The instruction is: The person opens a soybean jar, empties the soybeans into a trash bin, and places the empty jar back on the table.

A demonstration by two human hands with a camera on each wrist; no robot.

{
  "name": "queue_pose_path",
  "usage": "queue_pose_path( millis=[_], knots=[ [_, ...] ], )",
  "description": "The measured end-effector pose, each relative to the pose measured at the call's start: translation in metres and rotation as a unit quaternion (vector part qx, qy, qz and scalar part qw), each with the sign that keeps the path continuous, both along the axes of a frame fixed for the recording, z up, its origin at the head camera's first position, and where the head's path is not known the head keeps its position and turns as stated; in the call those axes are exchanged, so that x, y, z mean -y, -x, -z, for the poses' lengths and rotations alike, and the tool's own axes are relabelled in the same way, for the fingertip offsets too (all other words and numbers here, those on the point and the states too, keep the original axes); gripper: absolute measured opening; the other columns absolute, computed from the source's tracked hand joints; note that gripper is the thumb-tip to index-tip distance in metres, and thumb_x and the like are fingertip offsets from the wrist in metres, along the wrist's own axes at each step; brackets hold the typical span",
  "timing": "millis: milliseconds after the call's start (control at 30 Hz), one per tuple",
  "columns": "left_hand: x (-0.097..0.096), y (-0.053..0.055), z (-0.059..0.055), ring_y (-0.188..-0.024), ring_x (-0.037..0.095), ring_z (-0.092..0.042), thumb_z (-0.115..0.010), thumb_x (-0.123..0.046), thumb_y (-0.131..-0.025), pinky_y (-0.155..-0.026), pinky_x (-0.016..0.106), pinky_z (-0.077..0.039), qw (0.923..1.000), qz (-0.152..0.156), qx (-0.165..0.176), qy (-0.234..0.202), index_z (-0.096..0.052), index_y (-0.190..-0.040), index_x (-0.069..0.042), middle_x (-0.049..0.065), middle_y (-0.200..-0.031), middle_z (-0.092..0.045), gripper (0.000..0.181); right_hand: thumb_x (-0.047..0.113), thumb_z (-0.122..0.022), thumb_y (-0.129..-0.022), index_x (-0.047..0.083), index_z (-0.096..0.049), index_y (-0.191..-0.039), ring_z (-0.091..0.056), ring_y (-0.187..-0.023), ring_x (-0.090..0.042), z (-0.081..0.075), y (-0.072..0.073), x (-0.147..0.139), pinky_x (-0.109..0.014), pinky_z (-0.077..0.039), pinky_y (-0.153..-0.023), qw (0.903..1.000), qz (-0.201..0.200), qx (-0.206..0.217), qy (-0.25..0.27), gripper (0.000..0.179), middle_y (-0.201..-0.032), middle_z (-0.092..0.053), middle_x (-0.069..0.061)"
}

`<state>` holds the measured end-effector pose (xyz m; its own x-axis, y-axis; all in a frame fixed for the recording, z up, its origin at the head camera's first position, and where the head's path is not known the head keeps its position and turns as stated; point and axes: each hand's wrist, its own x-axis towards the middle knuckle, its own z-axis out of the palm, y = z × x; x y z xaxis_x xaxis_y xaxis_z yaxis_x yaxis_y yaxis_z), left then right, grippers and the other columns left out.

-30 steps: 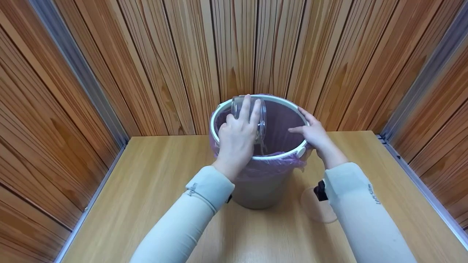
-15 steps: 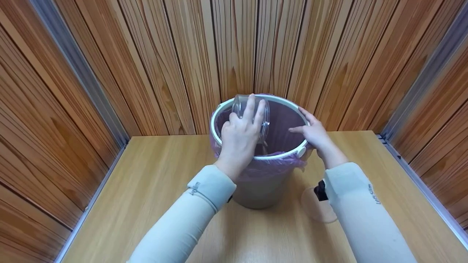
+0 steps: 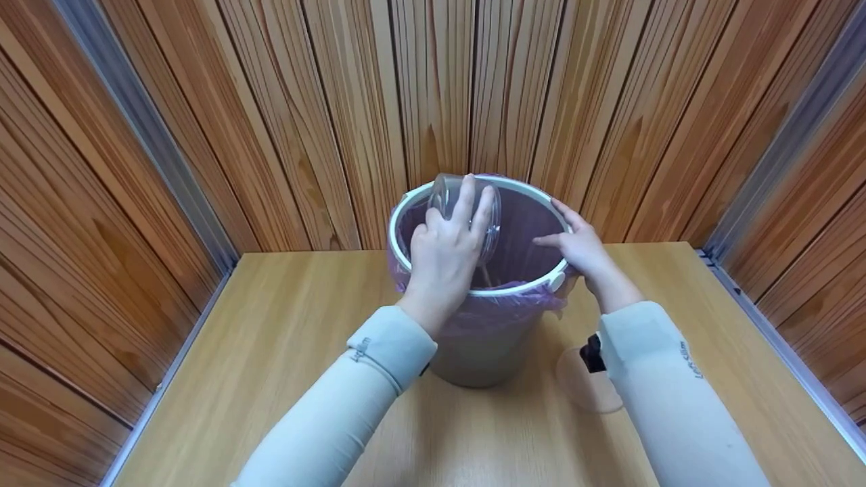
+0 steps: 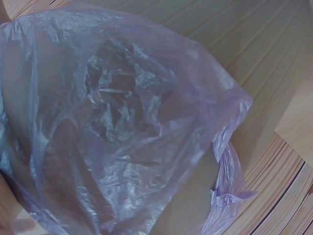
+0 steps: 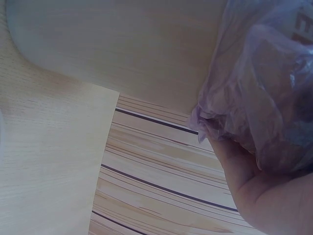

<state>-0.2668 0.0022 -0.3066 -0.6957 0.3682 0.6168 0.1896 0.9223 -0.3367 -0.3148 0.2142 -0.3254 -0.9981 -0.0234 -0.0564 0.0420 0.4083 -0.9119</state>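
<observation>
A clear round container (image 3: 446,191) lies tipped on its side over the mouth of a grey trash can (image 3: 480,355), its opening facing right. My left hand (image 3: 446,250) grips it from above, two fingers stretched across its wall. A pale thin strand hangs below the opening. My right hand (image 3: 583,249) holds the can's white rim (image 3: 517,289) on the right, thumb inside and fingers outside. A purple trash bag (image 3: 521,223) lines the can and folds over the rim. In the left wrist view the bag (image 4: 127,161) covers most of the container.
A clear flat disc (image 3: 578,382) lies on the wooden table (image 3: 291,352) beside the can, partly behind the right sleeve. Wood-plank walls (image 3: 325,101) stand behind and at both sides, with metal strips at the corners.
My left hand and the container have shifted slightly right, and the container is turned a little further. Less shows hanging at its opening. The right hand and the can stay put.
</observation>
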Motion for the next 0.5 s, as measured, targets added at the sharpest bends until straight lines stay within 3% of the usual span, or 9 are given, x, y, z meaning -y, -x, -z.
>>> queue_pose_path(
  millis=[200, 500],
  knots=[
    [-0.0002, -0.0008, -0.0011, -0.078, 0.026, -0.054, -0.055, -0.014, -0.089, -0.054, 0.028, -0.047, 1.0, 0.003, 0.001, 0.007, -0.023, -0.147, -0.023, 0.006, -0.151, -0.024, 0.067, 0.015, -0.059, -0.086, 0.025, -0.014, -0.15, -0.021, -0.136, -0.036, -0.0002, -0.0003, 0.001, -0.046, -0.038, -0.097, 1.0, 0.005, 0.002, 0.007, 0.079, -0.155, -0.01, -0.013],
    [-0.0009, -0.0008, -0.0012, -0.079, 0.026, -0.054, -0.056, -0.015, -0.089, -0.055, 0.028, -0.047, 0.9998, 0.006, -0.003, 0.019, -0.025, -0.147, -0.023, 0.006, -0.151, -0.024, 0.066, 0.014, -0.06, -0.084, 0.024, -0.016, -0.149, -0.022, -0.136, -0.034, 0.0007, 0.0003, 0.0023, -0.046, -0.033, -0.102, 0.9999, 0.012, -0.001, 0.009, 0.079, -0.154, -0.016, -0.013]
  ],
)
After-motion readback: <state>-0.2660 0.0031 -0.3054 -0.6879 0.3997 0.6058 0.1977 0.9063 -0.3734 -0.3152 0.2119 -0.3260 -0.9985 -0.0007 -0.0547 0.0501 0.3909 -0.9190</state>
